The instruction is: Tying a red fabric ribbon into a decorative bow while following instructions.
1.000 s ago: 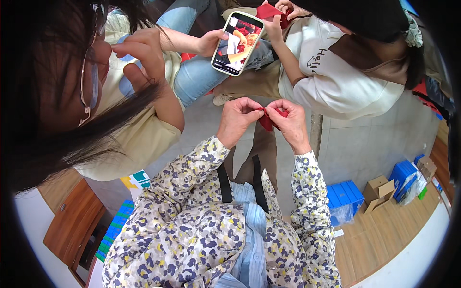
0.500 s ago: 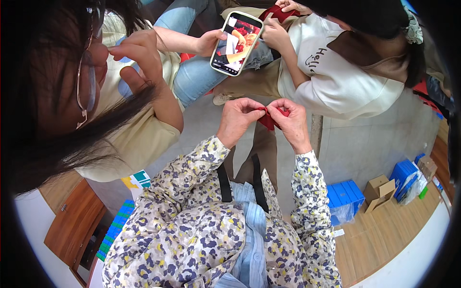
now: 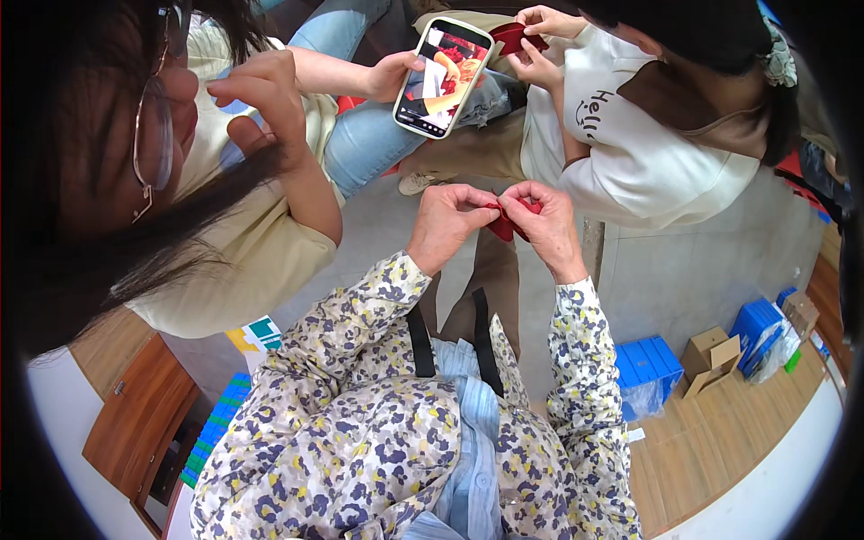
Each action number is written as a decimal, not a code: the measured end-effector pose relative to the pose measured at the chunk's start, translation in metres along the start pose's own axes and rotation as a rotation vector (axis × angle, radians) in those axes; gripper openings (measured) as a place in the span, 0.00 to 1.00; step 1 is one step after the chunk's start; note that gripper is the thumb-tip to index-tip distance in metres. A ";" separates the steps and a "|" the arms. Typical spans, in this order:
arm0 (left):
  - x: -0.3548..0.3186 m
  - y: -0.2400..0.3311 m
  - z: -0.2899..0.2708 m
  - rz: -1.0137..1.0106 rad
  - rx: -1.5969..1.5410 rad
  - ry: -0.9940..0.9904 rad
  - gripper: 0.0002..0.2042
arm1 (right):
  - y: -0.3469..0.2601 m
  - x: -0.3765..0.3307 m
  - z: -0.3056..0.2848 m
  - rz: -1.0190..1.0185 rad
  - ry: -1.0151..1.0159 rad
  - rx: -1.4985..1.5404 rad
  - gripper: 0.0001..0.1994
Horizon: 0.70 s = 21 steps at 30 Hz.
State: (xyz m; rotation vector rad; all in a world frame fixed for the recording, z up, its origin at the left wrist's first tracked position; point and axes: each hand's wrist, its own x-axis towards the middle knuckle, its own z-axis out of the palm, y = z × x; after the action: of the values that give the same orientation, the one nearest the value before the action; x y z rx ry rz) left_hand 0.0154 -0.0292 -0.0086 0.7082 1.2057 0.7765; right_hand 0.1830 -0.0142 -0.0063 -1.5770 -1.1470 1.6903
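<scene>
Both hands are up in front of the body, and it's all fingertip work on the red cloth (image 3: 501, 229). The left hand (image 3: 441, 227) has it by the near-left edge, thumb and forefinger closed to a narrow pinch. The right hand (image 3: 553, 232) grips just beside, thumb and forefinger pressed on the cloth, the two pinches all but meeting. No wide fingers here; each set is holding red. And where is it? In the air, between the hands, above the brown trousers (image 3: 490, 288), resting on no worktop.

The step in hand looks like fine shaping or gathering at that pinch point, though the fingers hide just what they are doing. The next move, I'd judge, calls for one pinch firm as an anchor and the other free to shift a little, with light pressure so the folds don't slip.

Now its direction: a loose flap hangs below the fingertips, tapering down toward the wearer's body, while more red bulges up and right behind the right fingers. The long axis? Can't call it; the piece is bunched and half covered.

Across the way, a co-worker's hand (image 3: 393, 76) props up a phone (image 3: 444, 78), tilted, screen in view, and another co-worker (image 3: 648, 171) has a darker red piece (image 3: 517, 39) in both hands.
</scene>
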 end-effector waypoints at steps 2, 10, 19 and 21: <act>0.002 -0.006 0.001 0.009 0.037 0.000 0.05 | 0.003 0.001 -0.002 0.003 -0.007 0.014 0.06; 0.002 -0.015 0.007 0.011 -0.047 0.069 0.05 | 0.004 -0.004 -0.013 -0.089 0.014 -0.131 0.09; -0.009 -0.007 0.009 0.069 0.098 0.107 0.05 | -0.038 -0.018 -0.013 -0.286 0.044 -0.570 0.06; -0.009 -0.006 0.010 0.086 0.114 0.120 0.05 | -0.042 -0.020 -0.011 -0.376 0.051 -0.682 0.05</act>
State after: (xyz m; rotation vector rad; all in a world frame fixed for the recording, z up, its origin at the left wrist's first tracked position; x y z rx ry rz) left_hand 0.0241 -0.0408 -0.0062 0.8208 1.3431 0.8358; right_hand 0.1907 -0.0082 0.0410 -1.6122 -1.9841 1.0553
